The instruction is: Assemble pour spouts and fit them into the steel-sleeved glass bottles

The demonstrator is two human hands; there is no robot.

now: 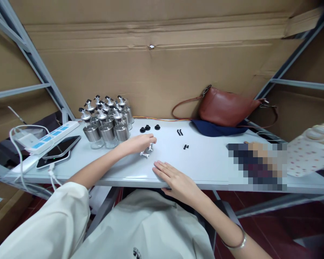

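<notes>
My left hand (142, 143) reaches over the tabletop, its fingers bent and pressed together around a small silver pourer spout (151, 146). Another silver spout piece (145, 155) lies just below the palm. My right hand (175, 177) rests flat near the table's front edge with its fingers stretched out, holding nothing. Beyond the left hand sit several round black stoppers (147, 127). To the right are two thin black levers (180, 132) and several tiny black caps (186, 146). Several glass oil bottles (107, 133) with steel sleeves and silver pourers stand grouped behind my left forearm.
A white power strip (55, 136) and two phones (62, 147) with cables lie at the left. A brown handbag (226, 108) sits on dark blue cloth (218, 128) at the back right. A dotted white bag (310, 153) stands at the far right. Cardboard (162, 79) walls the back.
</notes>
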